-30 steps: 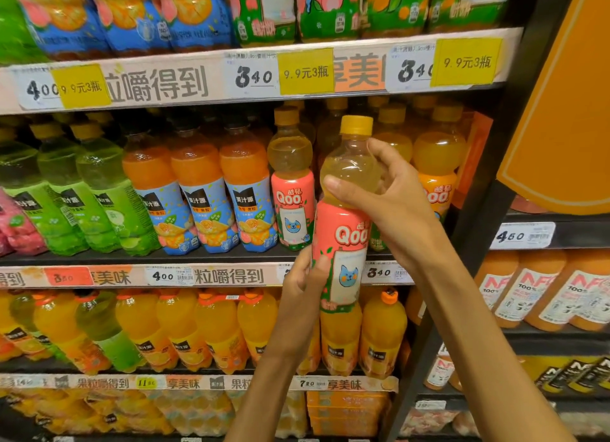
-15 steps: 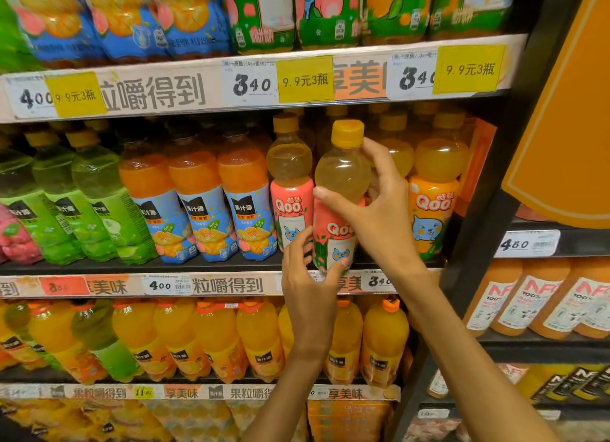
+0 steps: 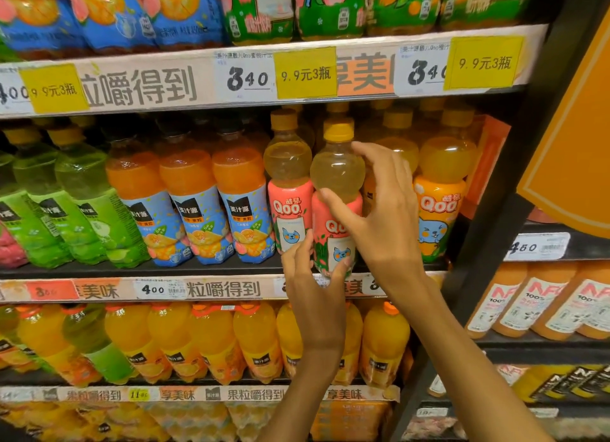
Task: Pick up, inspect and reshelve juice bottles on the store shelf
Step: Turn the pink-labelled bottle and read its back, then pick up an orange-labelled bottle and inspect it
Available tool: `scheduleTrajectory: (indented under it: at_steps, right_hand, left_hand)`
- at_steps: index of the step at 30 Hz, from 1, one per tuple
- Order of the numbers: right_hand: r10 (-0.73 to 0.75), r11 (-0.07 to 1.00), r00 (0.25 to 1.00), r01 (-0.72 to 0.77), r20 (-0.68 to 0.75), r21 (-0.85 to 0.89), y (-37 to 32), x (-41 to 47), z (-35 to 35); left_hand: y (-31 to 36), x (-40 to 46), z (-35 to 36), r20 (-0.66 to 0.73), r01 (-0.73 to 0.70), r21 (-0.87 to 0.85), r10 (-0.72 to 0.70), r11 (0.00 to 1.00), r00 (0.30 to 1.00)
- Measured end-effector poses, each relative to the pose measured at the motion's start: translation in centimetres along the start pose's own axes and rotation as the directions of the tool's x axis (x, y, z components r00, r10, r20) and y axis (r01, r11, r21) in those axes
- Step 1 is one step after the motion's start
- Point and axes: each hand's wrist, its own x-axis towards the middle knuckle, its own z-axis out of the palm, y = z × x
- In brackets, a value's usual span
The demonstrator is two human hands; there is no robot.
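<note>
A Qoo juice bottle [image 3: 336,171] with a yellow cap, pale juice and a pink label stands at the front of the middle shelf [image 3: 211,270], beside a matching pink Qoo bottle [image 3: 288,190]. My right hand [image 3: 383,210] holds its upper part, with the thumb across the waist and the fingers reaching up beside the neck. My left hand [image 3: 313,276] grips the bottom of the bottle, thumb on the front of the label and fingers on its left side.
Orange Qoo bottles [image 3: 442,190] stand to the right. To the left are orange-juice bottles with blue labels [image 3: 191,207], then green ones [image 3: 76,204]. The upper shelf edge with price tags [image 3: 303,75] hangs close overhead. A black upright [image 3: 515,184] bounds the right side.
Both hands have carried the bottle forward and down from in front of the shelf onto the middle shelf beside the other pink Qoo bottle. The right-hand fingers have loosened.
</note>
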Motion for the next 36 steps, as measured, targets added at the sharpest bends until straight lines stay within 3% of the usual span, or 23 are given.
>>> scheduleTrajectory:
  at_steps: [15, 18, 23, 27, 31, 34, 36]
  right_hand:
    - [-0.152, 0.897, 0.985, 0.104, -0.077, -0.430, 1.9, 1.0, 0.2]
    - [-0.181, 0.886, 0.977, 0.111, -0.115, -0.451, 2.0, 1.2, 0.2]
    - [-0.114, 0.857, 0.947, -0.060, -0.302, -0.512, 2.6, 1.7, -0.9]
    - [-0.062, 0.776, 0.972, -0.096, -0.227, -0.624, 3.0, 1.7, -0.8]
    - [-0.070, 0.835, 0.965, -0.083, -0.255, -0.544, 3.0, 1.3, -1.0]
    - [-0.087, 0.942, 0.951, -0.019, -0.298, -0.335, 2.6, 0.5, -1.6]
    - [-0.074, 0.986, 0.966, 0.035, -0.247, -0.161, 2.2, -0.2, -2.0]
  left_hand:
    - [0.1, 0.8, 2.8, -0.095, -0.105, 0.197, 0.125, 0.975, 0.988]
    - [0.4, 0.8, 2.8, -0.082, -0.103, 0.188, 0.120, 0.977, 0.989]
    - [0.7, 0.6, 2.3, -0.079, -0.073, 0.148, 0.086, 0.986, 0.993]
    - [1.3, 0.7, 1.7, -0.086, -0.092, 0.116, 0.103, 0.989, 0.991]
    - [1.9, 0.7, 1.3, -0.053, -0.139, 0.059, 0.142, 0.989, 0.988]
    - [1.8, 0.2, 1.0, 0.016, -0.237, 0.054, 0.236, 0.970, 0.972]
    - [1.6, -0.2, 0.8, 0.081, -0.295, 0.043, 0.291, 0.954, 0.953]
